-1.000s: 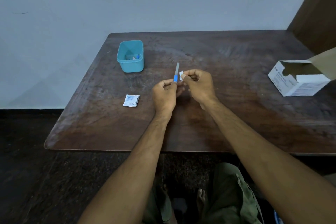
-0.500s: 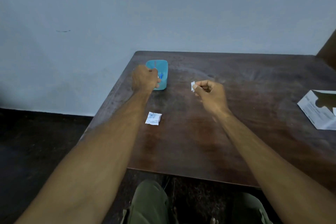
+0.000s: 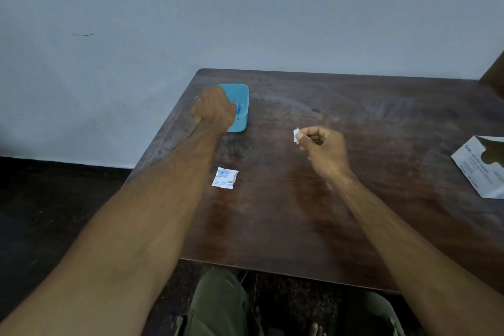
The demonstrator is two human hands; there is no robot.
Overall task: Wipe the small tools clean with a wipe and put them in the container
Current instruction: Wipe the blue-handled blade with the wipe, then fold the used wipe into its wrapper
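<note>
Head view: hovering left hand point(image 3: 215, 109), grip hidden, over the container point(image 3: 241, 101) holding a light, stiff, slippery blue tool point(image 3: 239, 109), best pinched mid-shaft; pinching the soft wipe point(image 3: 296, 135) in right hand point(image 3: 323, 151), right of the container.

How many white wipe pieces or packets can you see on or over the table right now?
2. One small wipe is pinched in the right hand above the table. One flat white packet lies on the table, below the blue container. The left hand may hide more.
</note>
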